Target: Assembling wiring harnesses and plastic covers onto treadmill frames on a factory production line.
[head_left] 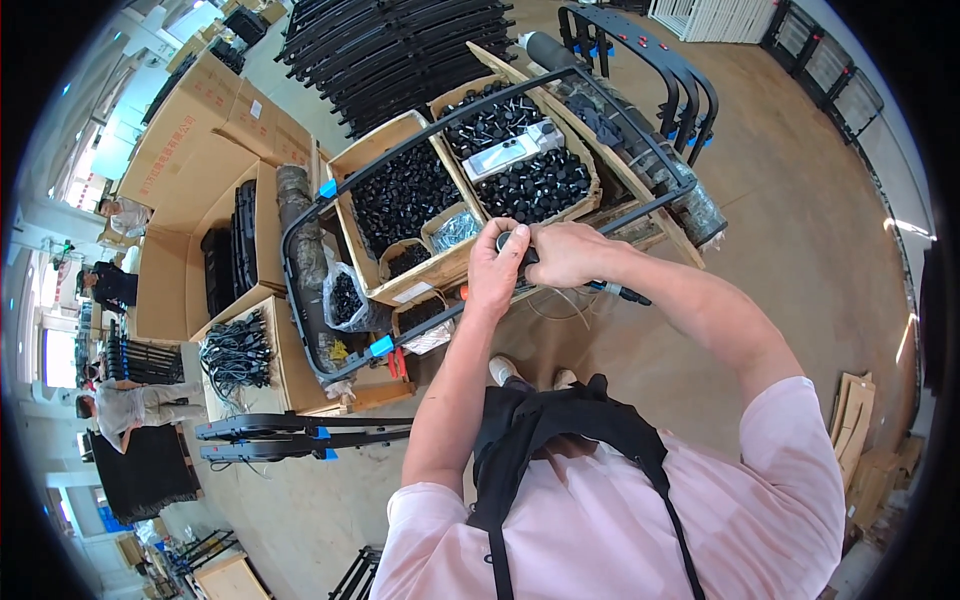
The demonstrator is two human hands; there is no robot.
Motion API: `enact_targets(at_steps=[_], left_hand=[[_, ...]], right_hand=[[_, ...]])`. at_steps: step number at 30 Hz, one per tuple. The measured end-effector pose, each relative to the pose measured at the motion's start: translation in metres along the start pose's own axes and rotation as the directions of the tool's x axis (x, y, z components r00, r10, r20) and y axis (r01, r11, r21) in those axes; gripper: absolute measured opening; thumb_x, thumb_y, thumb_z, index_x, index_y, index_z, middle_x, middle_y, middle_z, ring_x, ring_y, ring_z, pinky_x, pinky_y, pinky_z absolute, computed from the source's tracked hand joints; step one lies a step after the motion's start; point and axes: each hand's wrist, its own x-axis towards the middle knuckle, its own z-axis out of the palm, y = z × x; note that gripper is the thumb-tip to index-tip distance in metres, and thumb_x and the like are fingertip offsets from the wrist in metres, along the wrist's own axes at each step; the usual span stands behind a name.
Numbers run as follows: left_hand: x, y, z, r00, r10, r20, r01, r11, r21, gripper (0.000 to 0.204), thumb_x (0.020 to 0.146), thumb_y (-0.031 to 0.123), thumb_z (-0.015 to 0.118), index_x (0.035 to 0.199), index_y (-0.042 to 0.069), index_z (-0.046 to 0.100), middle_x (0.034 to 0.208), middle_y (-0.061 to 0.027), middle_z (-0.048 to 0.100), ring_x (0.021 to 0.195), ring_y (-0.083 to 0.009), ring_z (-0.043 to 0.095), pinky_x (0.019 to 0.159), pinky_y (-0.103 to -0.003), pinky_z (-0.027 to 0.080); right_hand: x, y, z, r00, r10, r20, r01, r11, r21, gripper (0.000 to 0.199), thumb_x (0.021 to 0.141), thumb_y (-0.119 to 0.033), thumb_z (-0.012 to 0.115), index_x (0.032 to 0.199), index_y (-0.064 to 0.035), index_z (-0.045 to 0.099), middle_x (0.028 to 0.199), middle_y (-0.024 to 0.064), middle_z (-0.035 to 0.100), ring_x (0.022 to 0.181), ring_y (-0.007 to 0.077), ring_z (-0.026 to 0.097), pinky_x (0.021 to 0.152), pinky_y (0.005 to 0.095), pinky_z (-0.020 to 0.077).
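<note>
Both my hands meet at the near bar of a black tubular metal frame (352, 364) with blue pieces on it, which lies across the parts boxes. My left hand (493, 268) is closed, thumb up, by a small dark round piece; what it grips is mostly hidden. My right hand (568, 254) is wrapped round a dark hand tool (528, 256), largely covered by its fingers. A black end with a blue ring (622, 291) sticks out below the right wrist. Beyond the hands, one box (458, 270) holds many small black parts; another holds black knob-like pieces (535, 188).
A white-and-grey packet (503, 155) lies on the black pieces. Wrapped rolls (310, 262) flank the boxes. Left are an open carton (165, 260) and bundled black cables (238, 352). Black curved frames (640, 45) stand at the back. People (130, 400) are at far left.
</note>
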Motion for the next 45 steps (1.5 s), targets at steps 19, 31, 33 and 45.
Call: enact_targets(at_steps=[19,31,33,45], left_hand=[[-0.007,-0.005,-0.002,0.999,-0.020,-0.038,0.019,1.000,-0.019,0.016,0.101,0.022,0.069,0.104,0.007,0.065,0.090,0.0047,0.060,0.081,-0.0046,0.051,0.073,-0.023,0.045],[-0.002,-0.005,-0.005,0.997,-0.080,0.001,0.080,0.994,-0.076,0.013,0.100,0.020,0.070,0.102,0.008,0.066,0.090,0.0056,0.061,0.082,-0.0034,0.051,0.072,-0.022,0.043],[-0.002,-0.005,-0.007,0.997,-0.072,0.003,0.072,0.994,-0.078,0.013,0.100,0.020,0.071,0.103,0.008,0.066,0.090,0.0058,0.061,0.082,-0.0033,0.051,0.072,-0.022,0.043],[-0.003,0.010,0.002,0.997,-0.064,0.031,0.068,0.989,-0.129,0.014,0.099,0.021,0.073,0.103,0.009,0.066,0.086,0.0060,0.061,0.078,-0.0031,0.052,0.068,-0.022,0.044]], right_hand=[[0.007,-0.004,0.003,0.992,0.062,0.114,-0.058,0.997,-0.042,0.043,0.080,-0.030,0.067,0.109,0.0010,0.073,0.106,0.0259,0.074,0.104,0.0397,0.072,0.090,0.0486,0.0557],[0.014,-0.014,0.007,0.993,0.013,0.121,-0.004,0.997,-0.071,0.038,0.077,-0.021,0.062,0.107,-0.0002,0.073,0.109,0.0235,0.074,0.103,0.0388,0.071,0.088,0.0479,0.0560],[0.007,-0.021,0.003,0.993,0.015,0.114,-0.006,0.997,-0.082,0.038,0.078,-0.021,0.062,0.107,-0.0006,0.073,0.109,0.0232,0.074,0.104,0.0388,0.071,0.088,0.0480,0.0560],[0.012,-0.010,0.006,0.994,0.022,0.105,-0.015,0.997,-0.070,0.035,0.075,-0.020,0.061,0.098,0.0010,0.075,0.101,0.0248,0.074,0.097,0.0395,0.072,0.084,0.0481,0.0559]])
